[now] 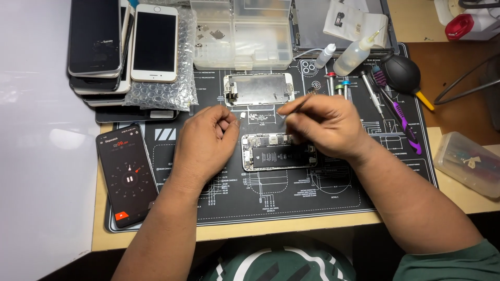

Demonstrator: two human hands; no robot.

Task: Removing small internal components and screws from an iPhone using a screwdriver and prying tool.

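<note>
Nearest: my forearms, then the black repair mat (333, 195) on the counter.
Opened phone (278, 151): lay mid-mat between my hands — light, fragile; best held by its frame edges.
Left hand (205, 141): curled nearly closed, seemingly empty.
Right hand (325, 125): pinched shut on thin tweezers (298, 106).

A black phone (127, 174) lay at my left on the mat's corner, its screen lit with an orange-and-white dial. Above it sat a stack of phones (99, 47) with dark screens, and a white-framed phone (154, 42) rested on bubble wrap (172, 93).
</note>
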